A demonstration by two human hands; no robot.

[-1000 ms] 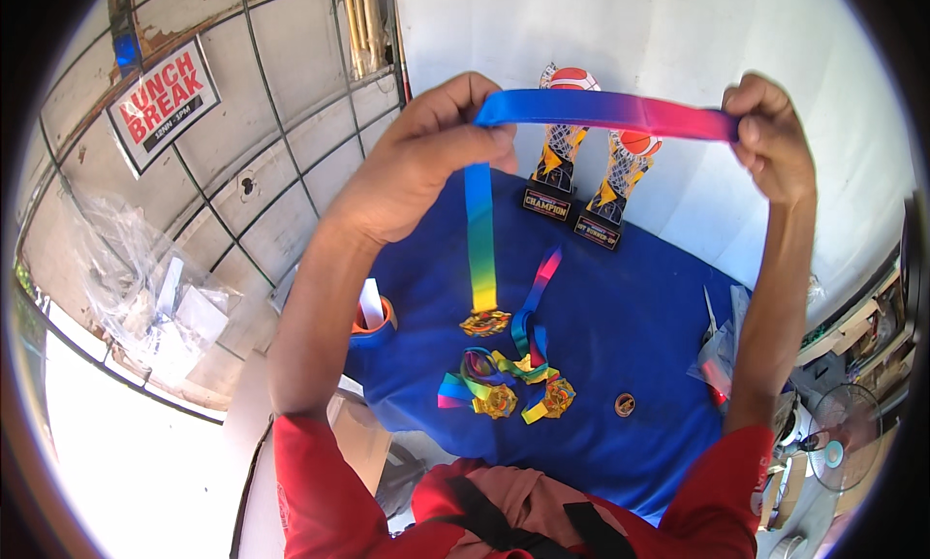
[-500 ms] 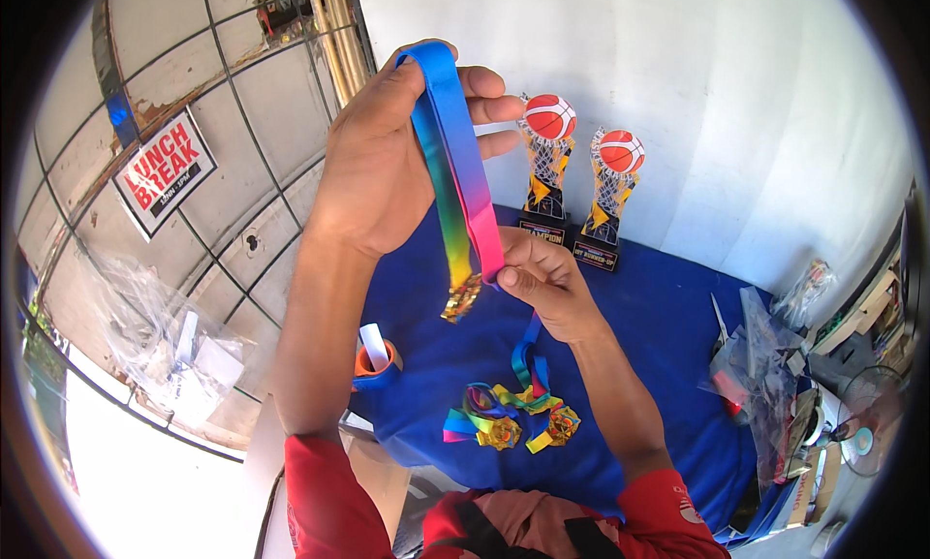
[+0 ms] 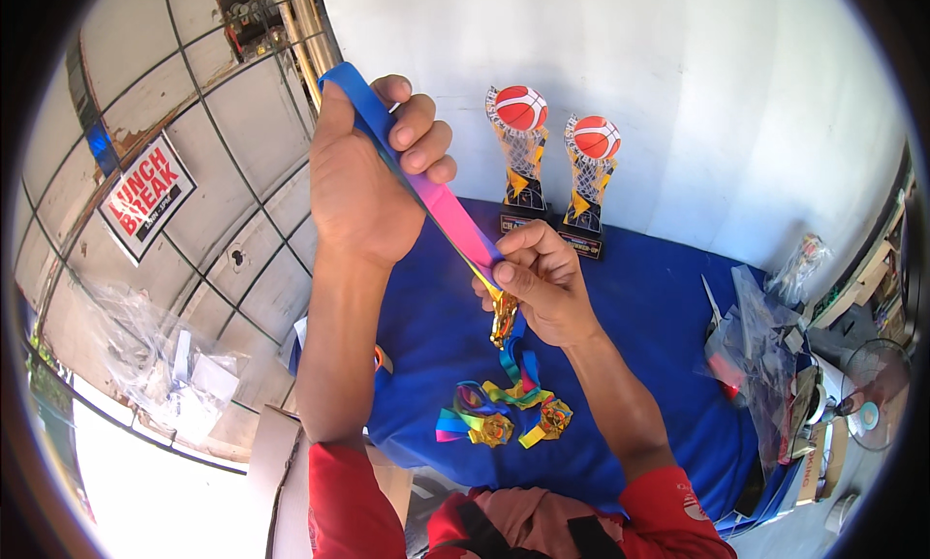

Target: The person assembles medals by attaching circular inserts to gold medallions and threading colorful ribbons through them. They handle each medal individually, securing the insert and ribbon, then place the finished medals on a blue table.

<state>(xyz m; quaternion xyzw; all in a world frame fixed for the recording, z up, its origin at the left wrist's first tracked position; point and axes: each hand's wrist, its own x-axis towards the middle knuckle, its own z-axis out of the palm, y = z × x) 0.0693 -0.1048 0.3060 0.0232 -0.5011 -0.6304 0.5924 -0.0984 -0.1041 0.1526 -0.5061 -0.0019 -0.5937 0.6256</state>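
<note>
A rainbow medal ribbon [image 3: 448,210] is stretched on a slant between my two hands. Its blue loop passes over the thumb of my left hand [image 3: 358,196], whose fingers curl round the band. Lower down, my right hand [image 3: 544,286] pinches the pink and yellow end between thumb and fingers. Just under that pinch hangs a gold medal [image 3: 503,319], seen nearly edge-on. Below my hands, two more gold medals [image 3: 492,429] with bunched multicoloured ribbons [image 3: 473,400] lie on the blue tablecloth [image 3: 659,346].
Two basketball trophies [image 3: 523,162] stand at the back against the white wall [image 3: 697,94]. Plastic bags [image 3: 751,336] and scissors [image 3: 712,297] lie at the right, near a small fan [image 3: 872,394]. A wire grid [image 3: 208,123] with a paper sign [image 3: 147,199] rises at the left; my left forearm partly hides a roll there.
My left hand has moved down and left, and its fingers have curled in over the ribbon. The ribbon has gone from hanging steeply to a tighter diagonal, with its strands closer together.
</note>
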